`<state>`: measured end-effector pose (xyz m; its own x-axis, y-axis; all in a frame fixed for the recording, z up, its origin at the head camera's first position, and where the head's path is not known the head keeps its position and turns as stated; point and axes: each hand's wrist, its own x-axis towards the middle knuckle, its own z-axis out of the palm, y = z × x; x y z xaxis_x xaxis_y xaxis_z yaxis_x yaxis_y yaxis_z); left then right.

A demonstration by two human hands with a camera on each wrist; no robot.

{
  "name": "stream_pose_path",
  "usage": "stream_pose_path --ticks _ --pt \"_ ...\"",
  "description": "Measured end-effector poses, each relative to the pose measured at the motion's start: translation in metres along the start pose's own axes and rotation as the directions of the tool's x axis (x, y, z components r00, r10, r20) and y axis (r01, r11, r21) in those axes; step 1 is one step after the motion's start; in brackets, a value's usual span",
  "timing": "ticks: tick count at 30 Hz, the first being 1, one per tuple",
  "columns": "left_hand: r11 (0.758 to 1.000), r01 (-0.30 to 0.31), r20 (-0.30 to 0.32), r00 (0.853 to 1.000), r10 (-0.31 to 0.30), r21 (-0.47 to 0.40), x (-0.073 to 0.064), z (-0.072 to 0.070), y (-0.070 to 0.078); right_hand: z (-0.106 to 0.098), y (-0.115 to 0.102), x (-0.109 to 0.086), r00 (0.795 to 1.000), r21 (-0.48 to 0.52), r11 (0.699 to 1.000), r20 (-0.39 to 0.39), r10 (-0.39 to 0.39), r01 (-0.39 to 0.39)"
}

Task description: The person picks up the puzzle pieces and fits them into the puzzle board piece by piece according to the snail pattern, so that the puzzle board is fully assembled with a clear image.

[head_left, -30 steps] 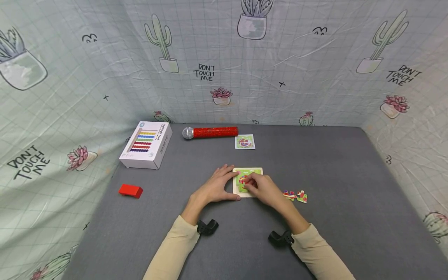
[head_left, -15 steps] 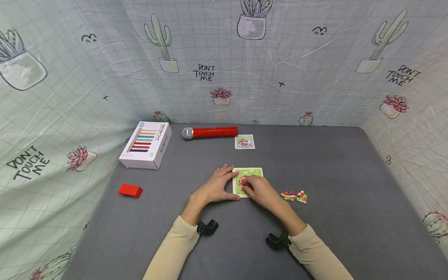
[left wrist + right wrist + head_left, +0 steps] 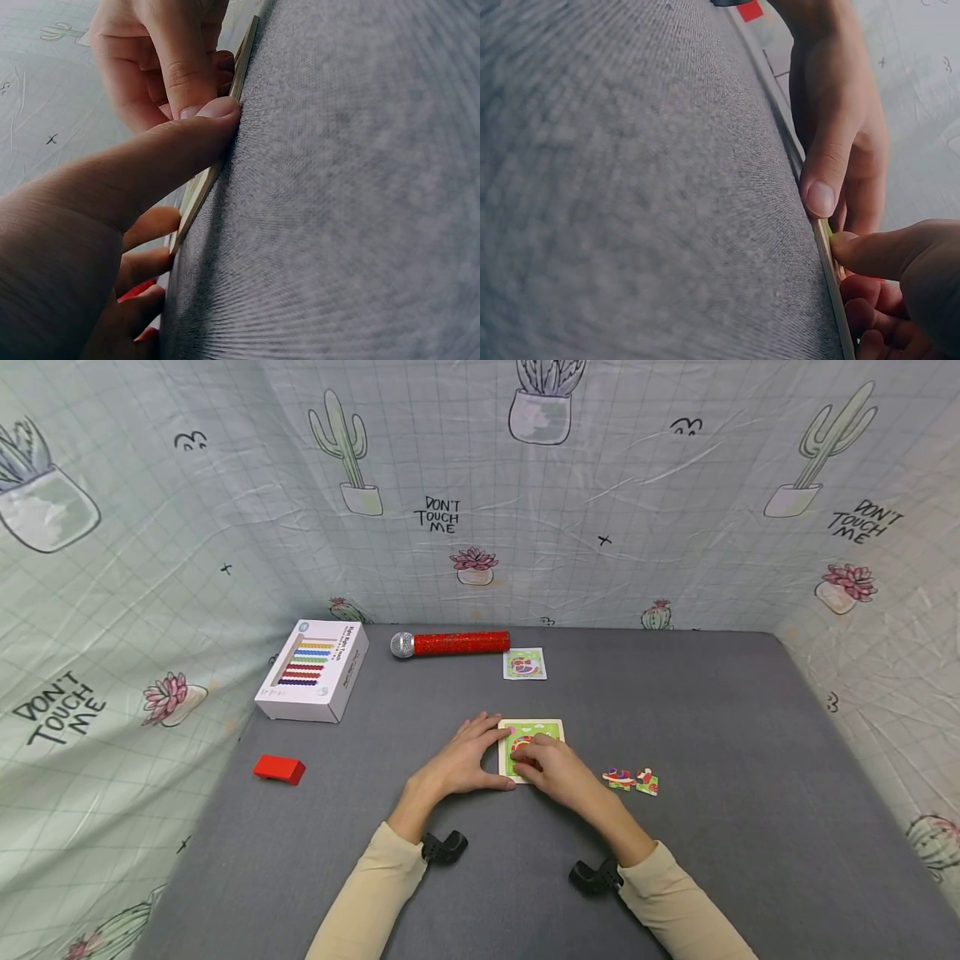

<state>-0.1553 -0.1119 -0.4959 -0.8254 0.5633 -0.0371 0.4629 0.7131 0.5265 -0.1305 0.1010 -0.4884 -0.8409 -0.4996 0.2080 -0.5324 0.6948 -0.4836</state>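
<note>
A small square puzzle board [image 3: 534, 722] with a pale frame and a green picture lies mid-table. My left hand [image 3: 468, 758] holds its left side, thumb on the near edge and fingers at the far left. Over the board's lower middle, my right hand [image 3: 558, 766] has its fingers curled, thumb and fingertips on a green puzzle piece [image 3: 828, 227] in the right wrist view, mostly hidden behind the fingers. The left wrist view shows the left thumb [image 3: 219, 109] on the board's edge, close to the right fingertips. Two loose puzzle pieces [image 3: 618, 778] lie just right of the board.
Behind the board lie a small picture card [image 3: 524, 664] and a red glittery microphone [image 3: 461, 643]. A white box [image 3: 311, 668] stands at the back left, with a red block [image 3: 280, 769] nearer on that side. Patterned cloth [image 3: 480, 468] rises around the grey table.
The green piece my right hand held tilted over the board now lies down in it. My right hand shifted slightly left and nearer, uncovering the loose pieces. The left hand stays put.
</note>
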Motion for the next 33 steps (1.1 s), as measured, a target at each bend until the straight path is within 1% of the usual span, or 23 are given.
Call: stream_pose_path --ticks 9,15,23,27,33 --pt "1.000 0.002 0.003 1.000 -0.002 -0.001 0.0004 -0.0001 0.0005 -0.0002 0.0000 -0.0010 0.998 -0.037 0.998 0.018 -0.052 0.053" --pt "1.000 0.004 0.001 1.000 -0.004 0.000 -0.0001 -0.0006 0.0010 -0.0015 -0.0005 -0.0004 0.998 -0.072 0.995 0.030 -0.064 0.066" --pt "1.000 -0.005 -0.002 1.000 0.005 -0.009 -0.0007 -0.0002 0.0011 -0.0010 0.0001 -0.0003 0.998 -0.067 0.996 0.033 -0.055 0.057" --pt "1.000 -0.004 -0.004 1.000 0.004 -0.006 -0.0007 -0.0002 0.0012 -0.0007 -0.0001 0.0002 0.997 -0.088 0.993 0.029 -0.070 0.072" --pt "1.000 0.001 0.004 1.000 -0.001 -0.003 -0.0011 -0.0005 0.0014 -0.0015 -0.0001 0.0006 0.996 -0.074 0.994 0.029 -0.080 0.082"
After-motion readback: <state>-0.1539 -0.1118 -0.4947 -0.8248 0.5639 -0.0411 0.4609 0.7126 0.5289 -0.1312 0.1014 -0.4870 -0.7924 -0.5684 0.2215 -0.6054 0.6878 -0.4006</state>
